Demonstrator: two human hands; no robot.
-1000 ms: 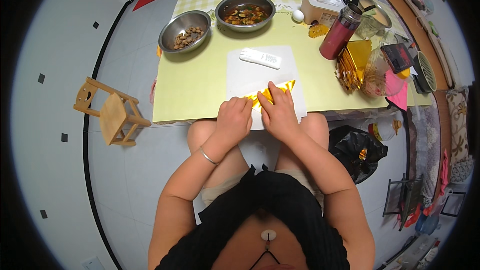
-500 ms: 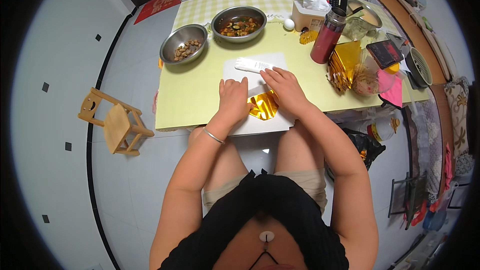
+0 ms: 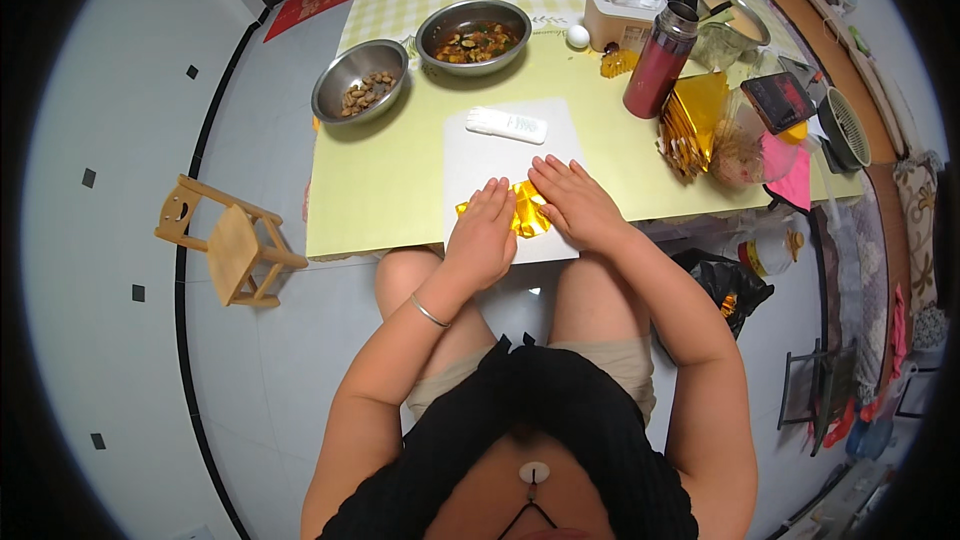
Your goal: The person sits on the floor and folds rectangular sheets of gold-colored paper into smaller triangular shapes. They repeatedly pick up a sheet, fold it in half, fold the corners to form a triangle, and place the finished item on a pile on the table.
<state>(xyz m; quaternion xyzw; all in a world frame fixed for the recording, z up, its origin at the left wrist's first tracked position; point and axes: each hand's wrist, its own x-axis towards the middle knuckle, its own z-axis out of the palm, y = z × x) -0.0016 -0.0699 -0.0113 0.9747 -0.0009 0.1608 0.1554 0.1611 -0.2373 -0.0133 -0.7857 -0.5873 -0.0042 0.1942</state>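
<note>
A shiny gold foil sheet (image 3: 530, 212) lies on a white sheet (image 3: 465, 155) at the table's near edge. My left hand (image 3: 484, 232) rests flat over the foil's left part, fingers stretched out; a gold corner peeks out on its far-left side. Flat on the foil's right edge is my right hand (image 3: 578, 202), fingers straight and pointing away from me. Neither hand grips anything. Beyond my fingers, on the white sheet, lies a slim white packet or tube (image 3: 506, 126). The foil under my palms is hidden.
At the far left stand a metal bowl of nuts (image 3: 340, 105) and a metal bowl of food (image 3: 450, 65). A red thermos (image 3: 655, 70), a tissue box (image 3: 610, 25), an egg (image 3: 577, 37) and a stack of gold foil (image 3: 697, 115) occupy the right. A small wooden chair (image 3: 235, 250) stands left.
My left hand has gone from bent fingers to lying flat on the foil, a little nearer me. My right hand has drawn away from the white packet. A gold corner now shows at left.
</note>
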